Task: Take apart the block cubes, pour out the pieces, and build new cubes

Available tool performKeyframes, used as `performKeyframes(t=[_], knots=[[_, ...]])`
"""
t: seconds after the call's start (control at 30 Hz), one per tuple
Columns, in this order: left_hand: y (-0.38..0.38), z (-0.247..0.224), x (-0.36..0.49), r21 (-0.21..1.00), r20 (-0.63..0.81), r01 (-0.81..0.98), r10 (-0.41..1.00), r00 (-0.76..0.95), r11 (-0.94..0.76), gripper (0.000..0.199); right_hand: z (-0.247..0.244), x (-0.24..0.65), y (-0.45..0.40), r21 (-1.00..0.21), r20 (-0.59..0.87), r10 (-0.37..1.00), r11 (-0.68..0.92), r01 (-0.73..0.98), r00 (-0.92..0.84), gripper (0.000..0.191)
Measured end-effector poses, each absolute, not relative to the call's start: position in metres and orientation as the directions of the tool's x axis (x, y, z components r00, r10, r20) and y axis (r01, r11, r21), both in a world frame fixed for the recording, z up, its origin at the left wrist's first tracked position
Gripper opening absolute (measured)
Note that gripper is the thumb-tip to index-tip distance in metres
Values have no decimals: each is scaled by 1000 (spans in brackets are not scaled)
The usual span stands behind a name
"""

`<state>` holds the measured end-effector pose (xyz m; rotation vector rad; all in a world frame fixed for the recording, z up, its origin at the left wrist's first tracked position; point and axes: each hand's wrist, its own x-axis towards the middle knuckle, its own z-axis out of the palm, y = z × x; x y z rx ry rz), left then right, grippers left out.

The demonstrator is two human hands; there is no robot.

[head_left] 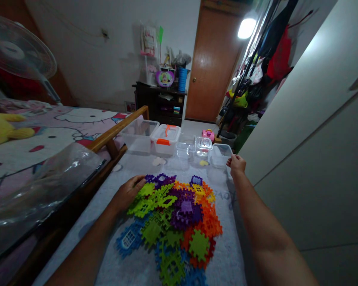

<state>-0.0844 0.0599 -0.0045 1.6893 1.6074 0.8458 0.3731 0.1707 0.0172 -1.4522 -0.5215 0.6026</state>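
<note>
A spread pile of toothed plastic building pieces lies on the light cloth, with green pieces [153, 229], purple pieces [181, 210], orange pieces [210, 220] and blue pieces [129, 240]. My left hand [130, 192] rests at the pile's upper left edge, its fingers touching the purple and lime pieces, with nothing seen in its grasp. At the right, my right hand [236, 164] is closed on the near right rim of a small clear container [220, 155].
Behind the pile stand a large clear bin [140, 137], a lidded box with orange clips [166, 140] and two small clear containers [203, 147]. A wooden bed rail [119, 129] borders the left side; a white cabinet [310, 131] is at the right.
</note>
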Motion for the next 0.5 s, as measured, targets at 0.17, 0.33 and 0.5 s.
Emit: performKeyframes(t=[0.17, 0.33, 0.5], knots=[[56, -5, -85, 811, 6, 584, 998, 60, -40, 60, 8, 370, 174, -982, -147, 699, -20, -186, 700, 19], [55, -4, -83, 797, 20, 602, 998, 55, -49, 60, 2, 363, 178, -964, -202, 720, -27, -264, 664, 14], [55, -5, -83, 788, 6, 614, 998, 62, -43, 61, 1, 360, 187, -957, -209, 727, -14, -290, 654, 21]])
